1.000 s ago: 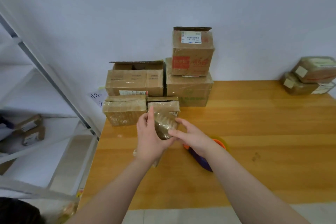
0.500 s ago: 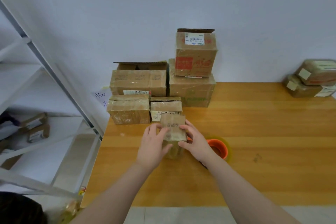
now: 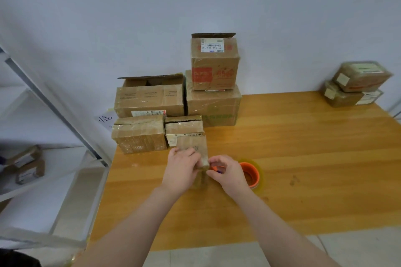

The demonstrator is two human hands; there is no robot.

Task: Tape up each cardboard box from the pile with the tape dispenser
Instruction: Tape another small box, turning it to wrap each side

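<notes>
Right of the tape dispenser (image 3: 249,174) and in front of it, toward the near edge, the table (image 3: 314,158) shows bare wood where a hand could pass. Just left of the dispenser the small box (image 3: 192,146), gripped by the left hand (image 3: 181,171) and right hand (image 3: 227,174), blocks the way, and behind-left of the dispenser the pile of boxes (image 3: 212,102) stands against the wall (image 3: 282,17). Far right of the dispenser two stacked parcels (image 3: 355,84) sit by the wall.

The right hand (image 3: 231,176) hides most of the tape dispenser (image 3: 249,174), seemingly its handle; the small box's (image 3: 192,146) print is blurred.
</notes>
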